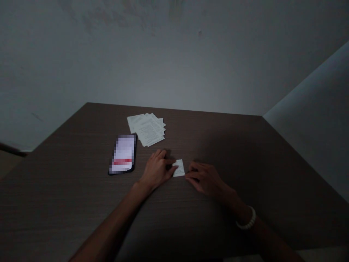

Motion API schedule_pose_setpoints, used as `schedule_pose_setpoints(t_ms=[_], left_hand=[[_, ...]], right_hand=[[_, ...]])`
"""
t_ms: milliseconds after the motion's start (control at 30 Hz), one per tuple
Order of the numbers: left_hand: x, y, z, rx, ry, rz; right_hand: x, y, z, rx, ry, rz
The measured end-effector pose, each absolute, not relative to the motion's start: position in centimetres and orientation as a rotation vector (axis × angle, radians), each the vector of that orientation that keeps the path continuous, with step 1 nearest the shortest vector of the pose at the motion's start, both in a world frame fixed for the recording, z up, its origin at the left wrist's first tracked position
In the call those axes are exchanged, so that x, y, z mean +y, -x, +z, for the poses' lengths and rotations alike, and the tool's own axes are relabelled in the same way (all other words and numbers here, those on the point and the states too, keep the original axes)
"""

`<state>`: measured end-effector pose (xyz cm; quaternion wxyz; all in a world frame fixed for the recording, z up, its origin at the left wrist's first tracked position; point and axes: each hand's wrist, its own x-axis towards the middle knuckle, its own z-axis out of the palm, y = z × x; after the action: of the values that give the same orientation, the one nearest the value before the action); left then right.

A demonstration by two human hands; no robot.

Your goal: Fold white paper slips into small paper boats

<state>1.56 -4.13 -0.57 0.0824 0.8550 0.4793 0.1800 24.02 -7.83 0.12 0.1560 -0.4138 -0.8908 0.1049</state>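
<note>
A small piece of printed paper (179, 168) lies on the brown table between my two hands. At its left edge, the thumb and index finger of my left hand (158, 168) hold it against the tabletop, while the other fingers bend away from it. My right hand (205, 178) has its fingertips drawn together at the paper's lower right corner. Whether the paper is folded is too small to tell. Beyond my left hand lies a fanned pile of printed paper sheets (149, 130).
A phone (123, 154) with a lit, blurred screen rests left of my left hand. The wood-grain table (81, 189) meets a grey wall (174, 65) along its far edge, and another wall (324, 120) borders it on the right. A pale beaded bracelet (248, 220) circles my right wrist.
</note>
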Motion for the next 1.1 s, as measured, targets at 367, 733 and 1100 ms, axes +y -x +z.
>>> schedule_pose_setpoints(t_ms=[367,733,1100], left_hand=[[-4.1,-1.3,-0.9,1.407,-2.531,0.529],[-4.4,-1.5,-0.4,1.352,-2.669,0.500],[-4.4,-1.6,-0.2,1.220,-2.789,0.410]], right_hand=[[-5.4,-22.2,-0.2,-2.401,1.452,0.277],[-6.1,-21.8,0.2,-2.442,1.527,0.203],[-6.1,-22.0,0.2,-2.453,1.534,0.167]])
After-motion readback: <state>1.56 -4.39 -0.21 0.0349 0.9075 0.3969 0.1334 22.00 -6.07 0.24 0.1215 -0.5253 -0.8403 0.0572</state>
